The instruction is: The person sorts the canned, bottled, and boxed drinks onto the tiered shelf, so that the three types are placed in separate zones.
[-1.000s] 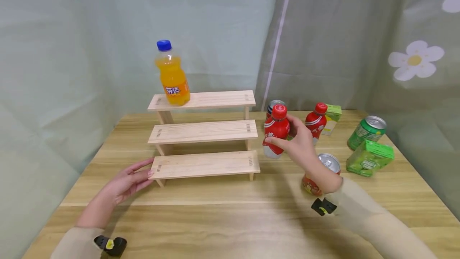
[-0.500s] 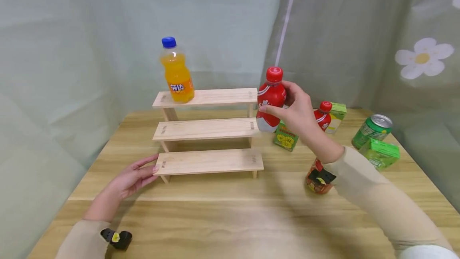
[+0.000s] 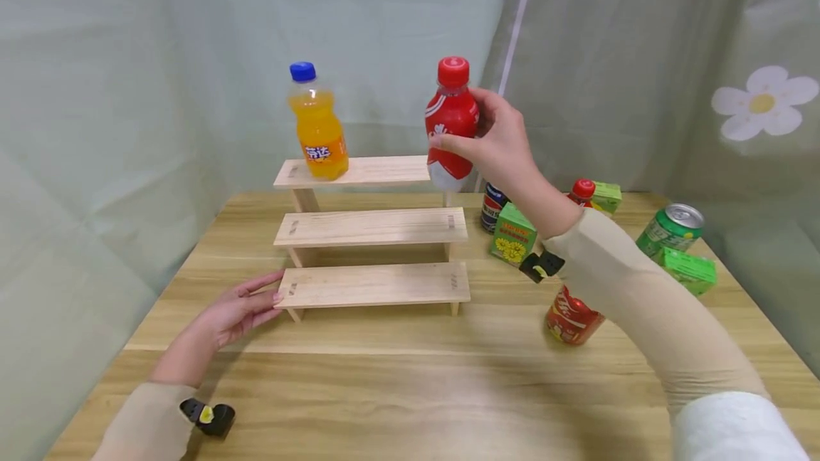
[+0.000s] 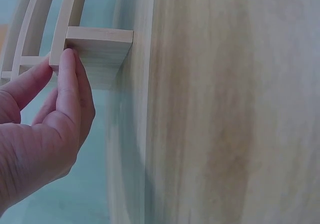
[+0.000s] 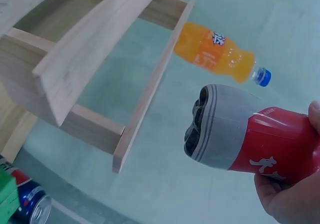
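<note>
Three shelves (image 3: 371,228): pale boards step upward as one rack on the wood-grain table (image 3: 384,390).
Left hand (image 3: 237,313): thumb and fingers pinch the left end of the lowest board.
Right hand (image 3: 502,137): fingers and thumb curl around the red bottle (image 3: 451,126).
Held bottle: nearly upright, cap up, it hangs near the top board's right end; the right wrist view shows its base apart from the wood.
Orange bottle (image 3: 318,135): it stands toward the top board's left end.
Beside the rack: a dark blue can (image 3: 492,208) stands just behind a flowered carton (image 3: 512,237).
Near the sleeve: a red can (image 3: 572,317) is partly covered.
Far right: a green can (image 3: 671,230) stands behind a lime-green carton (image 3: 688,270).
</note>
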`<state>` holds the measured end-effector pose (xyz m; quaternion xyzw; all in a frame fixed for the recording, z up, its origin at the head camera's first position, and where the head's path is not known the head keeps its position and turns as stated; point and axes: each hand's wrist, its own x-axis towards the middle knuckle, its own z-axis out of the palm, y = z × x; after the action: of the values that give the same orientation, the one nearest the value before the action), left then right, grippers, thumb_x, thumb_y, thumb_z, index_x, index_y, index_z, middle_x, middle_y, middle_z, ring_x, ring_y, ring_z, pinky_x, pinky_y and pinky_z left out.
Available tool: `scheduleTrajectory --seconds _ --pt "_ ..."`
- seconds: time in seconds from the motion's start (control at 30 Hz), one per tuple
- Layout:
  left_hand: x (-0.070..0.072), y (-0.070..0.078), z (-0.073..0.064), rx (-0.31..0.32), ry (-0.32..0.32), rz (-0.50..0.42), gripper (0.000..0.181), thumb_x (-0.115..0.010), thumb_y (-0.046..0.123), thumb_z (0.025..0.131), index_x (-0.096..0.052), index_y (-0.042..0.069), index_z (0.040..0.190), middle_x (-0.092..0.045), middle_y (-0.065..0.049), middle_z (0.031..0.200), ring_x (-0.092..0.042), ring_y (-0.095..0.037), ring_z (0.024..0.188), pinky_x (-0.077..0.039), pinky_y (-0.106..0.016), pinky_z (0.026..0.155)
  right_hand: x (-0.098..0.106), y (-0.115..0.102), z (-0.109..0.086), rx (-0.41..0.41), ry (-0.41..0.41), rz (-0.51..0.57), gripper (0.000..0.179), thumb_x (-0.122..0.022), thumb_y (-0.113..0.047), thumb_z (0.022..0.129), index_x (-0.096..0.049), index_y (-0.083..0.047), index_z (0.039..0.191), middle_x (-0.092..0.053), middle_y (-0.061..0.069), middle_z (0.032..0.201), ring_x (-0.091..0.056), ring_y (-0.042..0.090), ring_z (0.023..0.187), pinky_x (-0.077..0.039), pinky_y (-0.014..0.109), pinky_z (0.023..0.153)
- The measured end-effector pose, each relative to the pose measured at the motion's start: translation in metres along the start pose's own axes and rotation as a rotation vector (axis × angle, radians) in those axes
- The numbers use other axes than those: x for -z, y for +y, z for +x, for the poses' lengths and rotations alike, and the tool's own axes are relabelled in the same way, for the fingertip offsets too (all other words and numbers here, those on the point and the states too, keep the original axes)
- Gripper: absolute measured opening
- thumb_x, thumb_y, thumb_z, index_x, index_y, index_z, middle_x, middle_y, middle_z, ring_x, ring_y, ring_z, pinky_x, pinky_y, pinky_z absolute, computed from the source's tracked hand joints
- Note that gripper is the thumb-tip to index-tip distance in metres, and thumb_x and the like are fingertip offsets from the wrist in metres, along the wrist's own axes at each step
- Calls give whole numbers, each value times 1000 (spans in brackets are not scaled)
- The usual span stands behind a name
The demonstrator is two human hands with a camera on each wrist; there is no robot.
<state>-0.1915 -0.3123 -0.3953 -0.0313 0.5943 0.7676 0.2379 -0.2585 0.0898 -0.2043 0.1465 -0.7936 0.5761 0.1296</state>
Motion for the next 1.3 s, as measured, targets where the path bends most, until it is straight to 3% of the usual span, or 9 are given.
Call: scheduleTrajectory --seconds 0.33,0.6,0.87,1.3 --pt "-1 0 -5 9 32 -14 36 -56 -1 93 -69 31 103 -66 1 101 -67 -12 93 -57 -23 84 -32 -9 25 20 -29 89 66 -77 -15 79 -45 -9 137 -57 5 126 -55 15 110 -55 30 92" --pt "1 -2 -10 0 8 -41 39 -54 -2 94 -70 33 102 -66 2 101 -67 -12 92 -57 -22 83 -60 -5 43 13 -48 181 65 -77 -16 80 -46 -10 136 -56 4 127 -54 15 111 -54 26 92" --pt "0 -4 -14 5 10 -40 39 -54 -2 94 -71 32 102 -67 2 102 -67 -12 93 -57 -22 84 -81 4 55 -49 -51 180 68 -77 -16 80 -44 -11 139 -54 4 130 -52 15 114 -54 25 93" --pt "1 -10 -20 6 44 -25 38 -55 0 94 -69 33 104 -65 4 102 -67 -12 94 -57 -23 86 -106 12 61 -76 -154 141 69 -76 -17 81 -42 -12 140 -52 3 133 -51 16 117 -52 26 96"
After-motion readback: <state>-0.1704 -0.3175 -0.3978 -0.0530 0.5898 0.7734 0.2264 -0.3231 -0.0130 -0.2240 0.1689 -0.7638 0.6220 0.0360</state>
